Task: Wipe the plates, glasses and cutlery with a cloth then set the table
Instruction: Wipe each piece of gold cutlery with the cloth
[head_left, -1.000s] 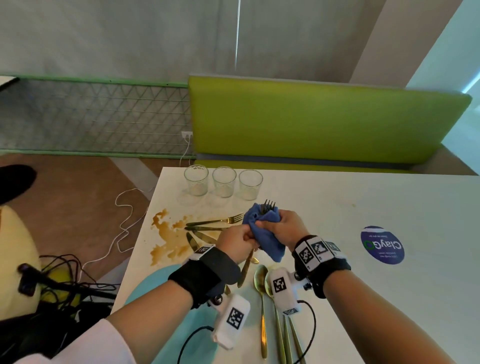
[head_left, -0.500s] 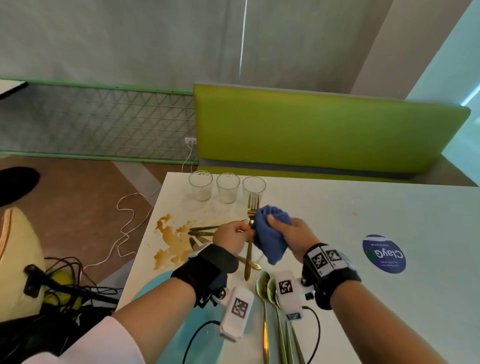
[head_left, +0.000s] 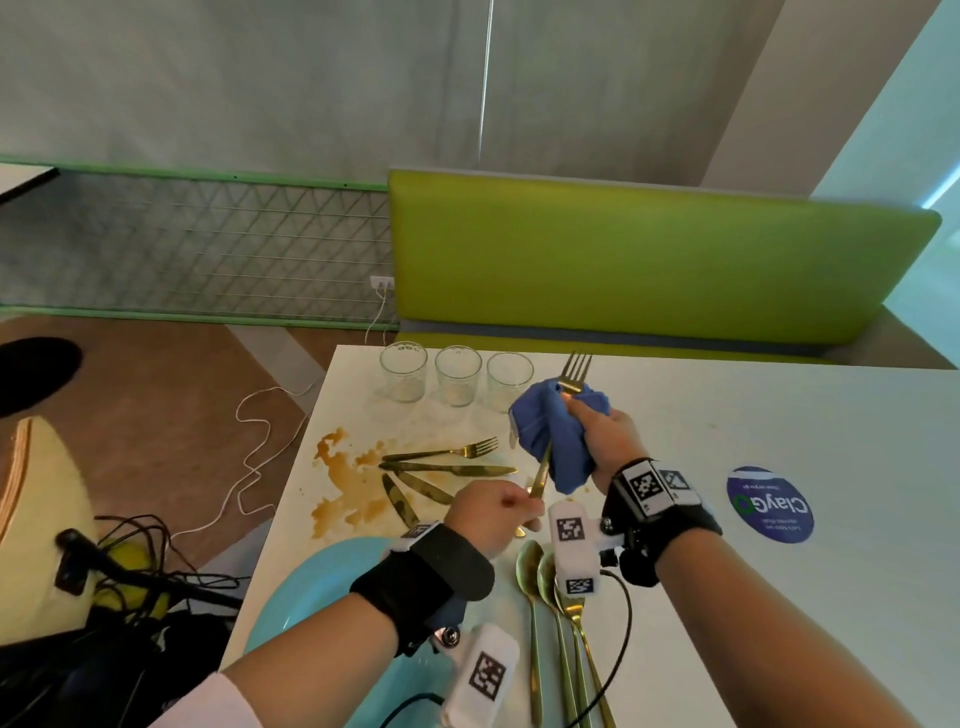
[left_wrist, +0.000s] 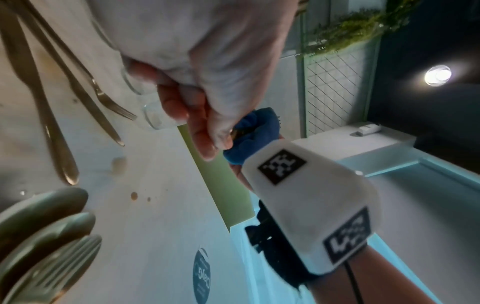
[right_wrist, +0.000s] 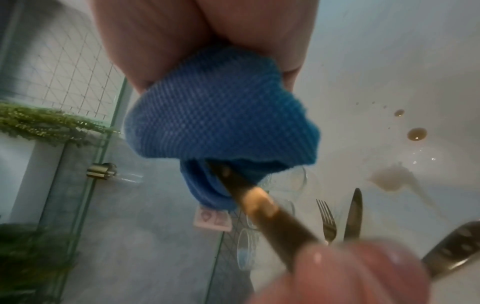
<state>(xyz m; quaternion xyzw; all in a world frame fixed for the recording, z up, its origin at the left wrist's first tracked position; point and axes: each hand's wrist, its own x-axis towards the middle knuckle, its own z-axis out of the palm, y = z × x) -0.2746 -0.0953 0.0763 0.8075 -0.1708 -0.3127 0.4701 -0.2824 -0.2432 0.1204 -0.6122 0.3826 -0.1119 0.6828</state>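
A gold fork (head_left: 573, 370) is held above the white table (head_left: 779, 426), tines up. My left hand (head_left: 493, 517) pinches the end of its handle (right_wrist: 262, 207). My right hand (head_left: 597, 436) grips a blue cloth (head_left: 550, 431) wrapped round the fork's neck and shaft; the same blue cloth (right_wrist: 221, 115) fills the right wrist view. Three empty glasses (head_left: 457, 376) stand in a row at the far left edge. Another fork (head_left: 447, 451) and several knives (head_left: 447, 470) lie beside a brown spill (head_left: 343, 483). A light blue plate (head_left: 322, 587) sits near me, with gold spoons (head_left: 530, 566) to its right.
A green bench back (head_left: 649, 254) runs behind the table. A round blue sticker (head_left: 770, 504) lies on the table at right. Cables (head_left: 249, 452) and dark gear (head_left: 104, 597) lie on the floor at left, past the table's left edge.
The fork has been drawn down through the cloth, so more of its tines show above it. Both hands have shifted right, and the left hand now holds the handle's end.
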